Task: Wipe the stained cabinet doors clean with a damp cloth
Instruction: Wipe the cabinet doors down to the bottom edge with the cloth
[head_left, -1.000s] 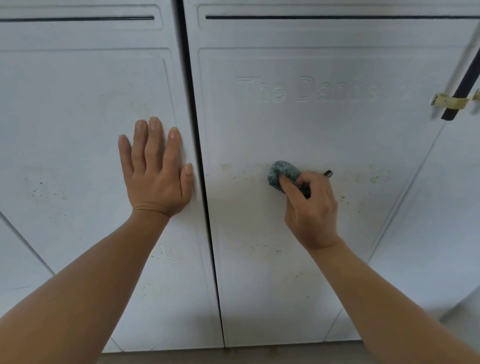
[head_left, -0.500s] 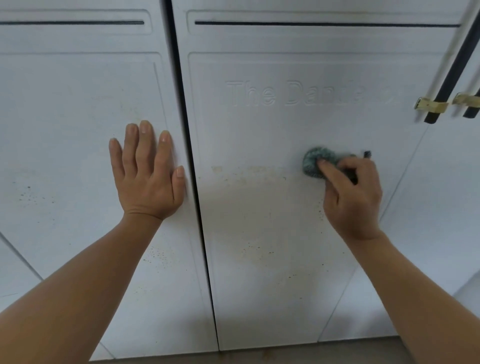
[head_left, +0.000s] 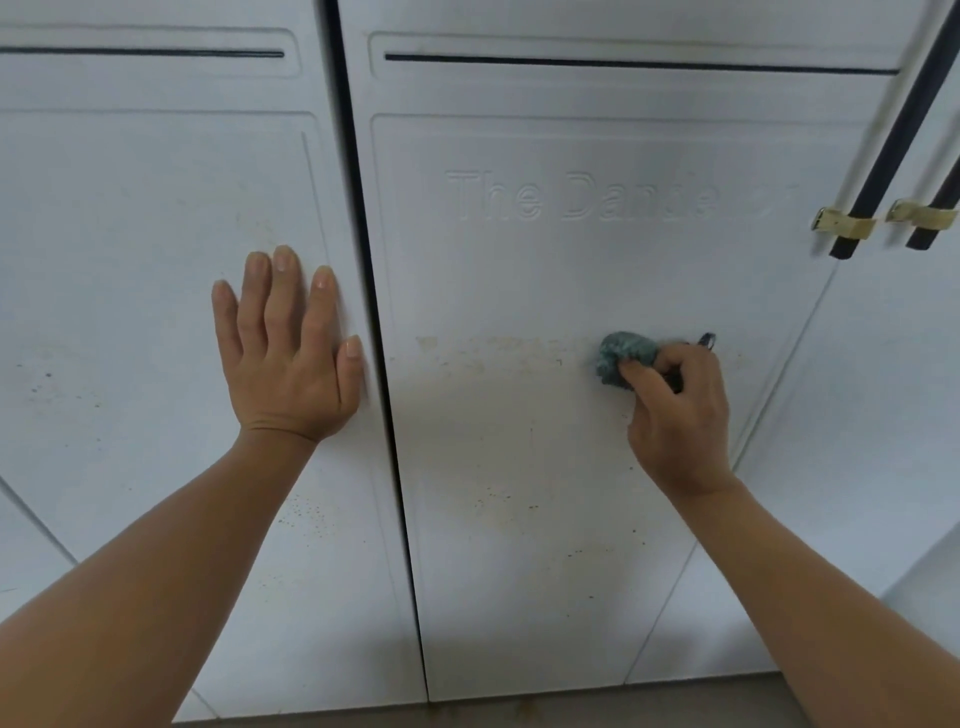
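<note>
Two white cabinet doors fill the view. The right door (head_left: 519, 291) bears embossed lettering and a yellowish stain band across its middle, with dark specks below. My right hand (head_left: 675, 415) grips a bunched grey-green cloth (head_left: 621, 356) and presses it against the right end of that stain band. My left hand (head_left: 288, 353) lies flat with straight fingers on the left door (head_left: 130, 260), close to the dark gap between the doors. The left door shows small dark specks at its left and lower parts.
Two dark bar handles (head_left: 883, 140) with brass brackets (head_left: 841, 224) hang at the upper right, on further doors. A strip of floor (head_left: 519, 706) runs below the doors. Dark slot lines cross the top of each door.
My right hand swept the cloth rightward along the stain band, then came back slightly left and down. My left hand stays flat on the left door.
</note>
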